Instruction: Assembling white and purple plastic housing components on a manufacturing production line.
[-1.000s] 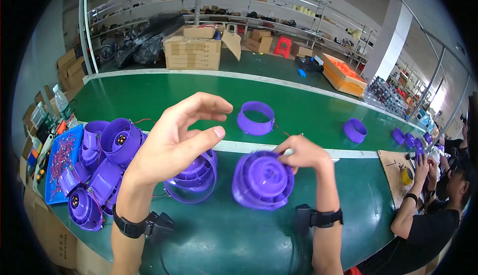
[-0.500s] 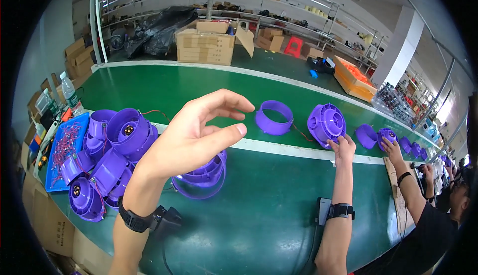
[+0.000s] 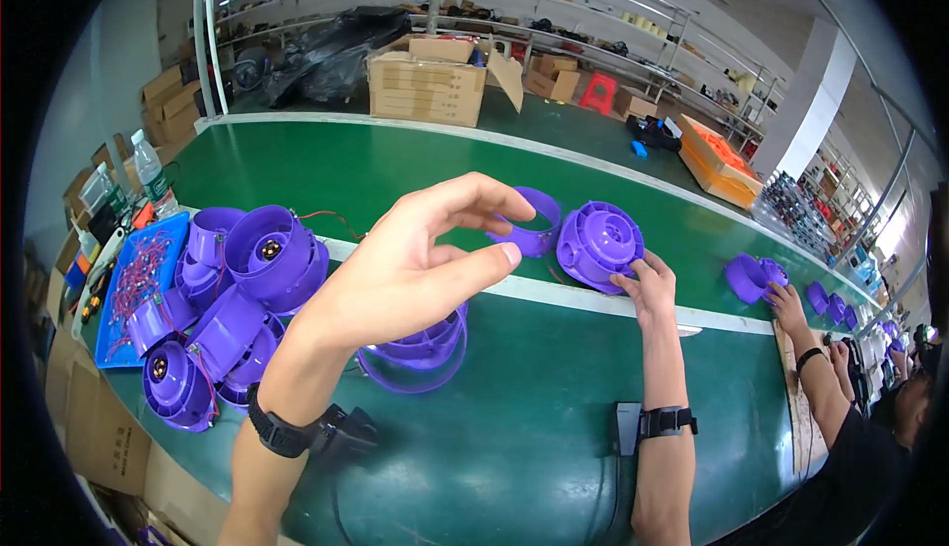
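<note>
My right hand [image 3: 647, 291] has its thumb and fingers closed on the lower right rim of a purple fan housing [image 3: 603, 242], which rests on the far green strip. Just left of this housing stands a purple ring [image 3: 539, 240], its left side partly covered by my left hand [image 3: 420, 264]. The left hand is raised with fingers curved and apart, holding nothing; whether its fingertips touch the ring I cannot tell. Below that hand, another purple housing [image 3: 420, 348] with a clear-looking rim sits partly hidden on the near green surface.
Several purple housings [image 3: 272, 254] with red wires are piled at left beside a blue tray [image 3: 119, 348] of wires. Water bottles [image 3: 150, 168] stand behind it. At right a co-worker's hand [image 3: 788, 309] touches a purple part. A pale ledge [image 3: 534, 294] divides the green surfaces.
My right hand has moved left with the fan housing, closing the gap to the ring. My left hand now overlaps the ring's edge. The view has shifted slightly.
</note>
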Demonstrator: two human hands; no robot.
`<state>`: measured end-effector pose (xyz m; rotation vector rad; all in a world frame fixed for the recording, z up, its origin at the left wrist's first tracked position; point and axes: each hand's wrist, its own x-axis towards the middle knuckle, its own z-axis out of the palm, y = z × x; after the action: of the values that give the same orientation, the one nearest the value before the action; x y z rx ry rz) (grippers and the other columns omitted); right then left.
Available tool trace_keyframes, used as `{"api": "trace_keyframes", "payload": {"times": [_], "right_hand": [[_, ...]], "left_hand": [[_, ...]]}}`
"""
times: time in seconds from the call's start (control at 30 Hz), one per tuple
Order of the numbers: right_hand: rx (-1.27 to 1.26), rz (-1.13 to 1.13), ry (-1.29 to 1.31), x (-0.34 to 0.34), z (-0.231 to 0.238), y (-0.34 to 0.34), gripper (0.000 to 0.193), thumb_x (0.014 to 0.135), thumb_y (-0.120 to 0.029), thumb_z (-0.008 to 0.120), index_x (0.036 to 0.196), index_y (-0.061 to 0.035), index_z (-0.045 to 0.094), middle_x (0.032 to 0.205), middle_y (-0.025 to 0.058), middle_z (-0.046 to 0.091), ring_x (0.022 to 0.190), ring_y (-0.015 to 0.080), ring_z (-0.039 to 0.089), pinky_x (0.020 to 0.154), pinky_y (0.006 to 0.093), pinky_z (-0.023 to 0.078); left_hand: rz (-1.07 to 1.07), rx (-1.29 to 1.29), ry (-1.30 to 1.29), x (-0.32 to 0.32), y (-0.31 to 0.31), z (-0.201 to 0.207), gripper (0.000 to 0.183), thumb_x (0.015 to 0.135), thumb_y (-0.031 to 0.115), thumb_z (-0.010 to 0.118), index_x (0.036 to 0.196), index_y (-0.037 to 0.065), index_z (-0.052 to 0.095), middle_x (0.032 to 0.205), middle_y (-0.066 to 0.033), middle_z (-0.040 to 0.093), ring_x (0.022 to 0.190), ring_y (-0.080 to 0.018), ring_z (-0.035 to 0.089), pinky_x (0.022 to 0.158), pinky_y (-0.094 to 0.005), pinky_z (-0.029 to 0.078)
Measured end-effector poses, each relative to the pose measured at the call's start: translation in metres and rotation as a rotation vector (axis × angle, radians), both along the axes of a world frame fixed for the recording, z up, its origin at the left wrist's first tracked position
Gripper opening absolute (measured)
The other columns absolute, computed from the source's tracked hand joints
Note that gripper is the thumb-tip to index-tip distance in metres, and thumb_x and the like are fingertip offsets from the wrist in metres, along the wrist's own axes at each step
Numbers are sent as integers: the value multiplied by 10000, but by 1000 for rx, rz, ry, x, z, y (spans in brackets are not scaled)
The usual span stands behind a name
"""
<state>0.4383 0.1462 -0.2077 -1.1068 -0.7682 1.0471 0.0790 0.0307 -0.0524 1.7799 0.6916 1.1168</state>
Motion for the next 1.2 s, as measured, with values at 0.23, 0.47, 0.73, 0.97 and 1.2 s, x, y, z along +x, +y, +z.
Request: {"api": "trace_keyframes", "payload": {"times": [0.23, 0.47, 0.73, 0.97, 1.2], "right_hand": [[-1, -180, 26, 5, -15, 2, 529, 932, 38, 517, 1420, 146, 343, 1139, 280, 619, 792, 360, 732, 726, 384, 653], [69, -39, -9, 3, 1, -5, 444, 988, -55, 481, 1402, 98, 437, 1294, 241, 558, 1063, 332, 695, 841, 383, 618], [192, 157, -664, -57, 51, -30, 247, 967, -53, 525, 1174, 0, 649, 1118, 103, 669, 905, 169, 686, 689, 291, 562], [565, 614, -1055, -187, 61, -93, 370, 911, -162, 693, 1246, -21, 624, 1150, 192, 669, 1062, 367, 660, 869, 429, 547], [229, 504, -1091, -173, 48, -83, 229, 889, -30, 583, 1086, 59, 659, 896, 249, 703, 811, 371, 709, 752, 440, 551]], "left_hand": [[-16, 19, -45, -1, -1, 4, 337, 899, 32, 635, 1229, -24, 603, 1214, -89, 620, 1183, -201, 571, 989, -349, 481], [4, 22, -33, -3, -1, 4, 320, 907, 40, 643, 1217, -27, 604, 1184, -83, 622, 1172, -200, 574, 989, -346, 479], [32, 68, -6, -12, -6, 14, 291, 927, 65, 651, 1200, -28, 608, 1159, -74, 627, 1143, -159, 581, 918, -317, 508], [120, 157, 144, -28, -1, 8, 272, 936, 125, 651, 1171, -10, 626, 1139, -62, 644, 1117, -151, 593, 861, -316, 529], [338, 400, 676, -37, 13, -15, 379, 894, 138, 577, 1239, -20, 579, 1083, -255, 676, 1077, -411, 647, 928, -474, 519]]}}
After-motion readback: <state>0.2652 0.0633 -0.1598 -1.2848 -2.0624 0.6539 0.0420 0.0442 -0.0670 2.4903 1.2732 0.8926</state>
